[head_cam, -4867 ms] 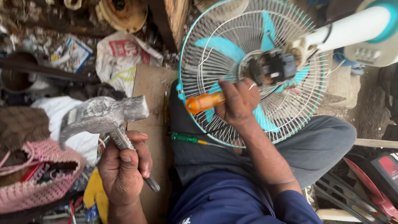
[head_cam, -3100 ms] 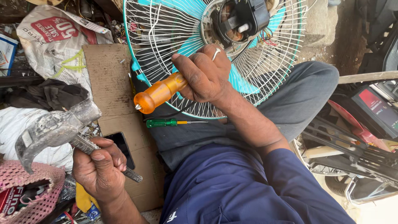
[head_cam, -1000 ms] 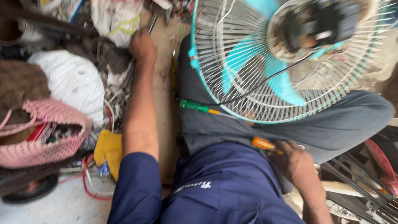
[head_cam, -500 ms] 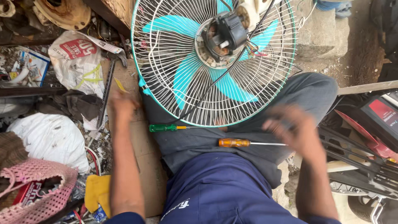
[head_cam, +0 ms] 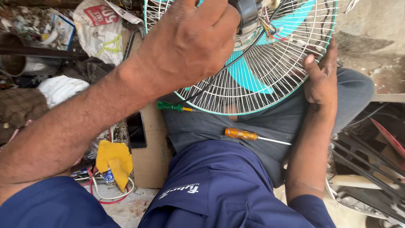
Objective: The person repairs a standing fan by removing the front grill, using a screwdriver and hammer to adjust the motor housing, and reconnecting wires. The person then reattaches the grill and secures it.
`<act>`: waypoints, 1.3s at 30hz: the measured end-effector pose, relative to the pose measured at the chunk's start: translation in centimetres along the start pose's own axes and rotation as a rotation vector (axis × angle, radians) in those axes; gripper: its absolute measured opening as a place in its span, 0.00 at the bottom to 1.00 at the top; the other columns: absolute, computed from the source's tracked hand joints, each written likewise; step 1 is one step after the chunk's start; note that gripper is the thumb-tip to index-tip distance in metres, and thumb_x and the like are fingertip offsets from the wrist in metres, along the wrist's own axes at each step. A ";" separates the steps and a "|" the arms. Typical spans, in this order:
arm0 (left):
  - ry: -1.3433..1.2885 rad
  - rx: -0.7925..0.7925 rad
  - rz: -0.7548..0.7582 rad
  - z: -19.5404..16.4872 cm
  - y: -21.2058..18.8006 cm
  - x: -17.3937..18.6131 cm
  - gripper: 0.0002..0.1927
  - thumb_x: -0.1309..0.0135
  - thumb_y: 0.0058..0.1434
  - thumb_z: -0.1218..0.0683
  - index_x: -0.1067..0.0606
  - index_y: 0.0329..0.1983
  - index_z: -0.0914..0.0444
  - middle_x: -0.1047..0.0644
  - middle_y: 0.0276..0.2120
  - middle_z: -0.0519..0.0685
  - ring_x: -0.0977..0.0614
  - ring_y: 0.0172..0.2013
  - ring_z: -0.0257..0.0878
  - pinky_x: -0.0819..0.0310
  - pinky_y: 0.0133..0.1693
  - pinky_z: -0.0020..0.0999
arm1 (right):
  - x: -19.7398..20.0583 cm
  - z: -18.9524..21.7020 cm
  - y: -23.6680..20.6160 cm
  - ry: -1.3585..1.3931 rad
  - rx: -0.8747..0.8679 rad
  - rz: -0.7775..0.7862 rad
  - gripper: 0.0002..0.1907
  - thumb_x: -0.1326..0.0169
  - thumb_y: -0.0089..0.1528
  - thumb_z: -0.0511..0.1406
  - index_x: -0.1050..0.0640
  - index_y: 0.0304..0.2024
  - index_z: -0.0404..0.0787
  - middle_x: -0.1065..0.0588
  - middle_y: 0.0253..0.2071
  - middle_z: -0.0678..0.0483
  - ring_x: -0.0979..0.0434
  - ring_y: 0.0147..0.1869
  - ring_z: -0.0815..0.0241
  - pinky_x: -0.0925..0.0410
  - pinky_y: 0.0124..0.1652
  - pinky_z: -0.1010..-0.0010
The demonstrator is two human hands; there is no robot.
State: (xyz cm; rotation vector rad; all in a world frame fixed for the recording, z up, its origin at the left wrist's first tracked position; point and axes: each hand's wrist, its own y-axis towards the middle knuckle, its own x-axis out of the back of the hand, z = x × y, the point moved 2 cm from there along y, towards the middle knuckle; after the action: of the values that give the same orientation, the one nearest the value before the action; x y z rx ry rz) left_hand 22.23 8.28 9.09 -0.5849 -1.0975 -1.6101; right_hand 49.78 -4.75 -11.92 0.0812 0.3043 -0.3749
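2 hands on 1 fan [head_cam: 270, 80] | fan rests across lap, wire grille facing up toward camera, teal blades behind | left hand [head_cam: 190, 42] curled over motor hub [head_cam: 249, 14] at top | right hand [head_cam: 321, 78] clasps grille rim, thumb on wires | orange screwdriver [head_cam: 241, 134] lies on lap, long axis left-right, tip right | green screwdriver [head_cam: 169, 106] just under rim.

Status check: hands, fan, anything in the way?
Left hand on fan motor. Right hand gripping fan guard. Orange screwdriver loose on lap.
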 end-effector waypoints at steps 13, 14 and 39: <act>0.136 0.001 0.095 -1.0 0.1 -1.2 0.08 0.44 0.55 0.56 0.28 0.22 0.54 0.32 0.30 0.40 0.27 0.35 0.32 0.35 0.32 0.29 | 2.8 -3.1 -0.2 -0.018 -0.013 -0.009 0.57 0.29 0.67 0.45 0.55 0.81 0.36 0.40 0.80 0.38 0.37 0.80 0.46 0.36 0.75 0.58; 0.134 -0.006 0.092 -1.0 0.1 -1.3 0.09 0.43 0.55 0.55 0.28 0.21 0.55 0.31 0.30 0.40 0.26 0.35 0.32 0.35 0.31 0.29 | 2.7 -3.1 -0.2 -0.016 -0.006 -0.006 0.57 0.29 0.68 0.44 0.55 0.81 0.35 0.40 0.79 0.37 0.37 0.79 0.46 0.37 0.75 0.59; 0.104 0.003 0.161 0.0 1.4 -0.9 0.08 0.42 0.56 0.56 0.25 0.22 0.57 0.28 0.32 0.42 0.24 0.37 0.33 0.32 0.29 0.29 | 1.8 -2.3 0.8 -0.007 -0.005 0.001 0.53 0.30 0.70 0.41 0.53 0.81 0.36 0.38 0.75 0.38 0.34 0.77 0.47 0.36 0.73 0.58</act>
State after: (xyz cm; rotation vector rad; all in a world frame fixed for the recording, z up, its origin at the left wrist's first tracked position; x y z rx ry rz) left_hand 23.84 8.63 8.86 -0.5666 -0.9519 -1.4819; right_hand 51.02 -4.31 -14.67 0.0751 0.2981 -0.3736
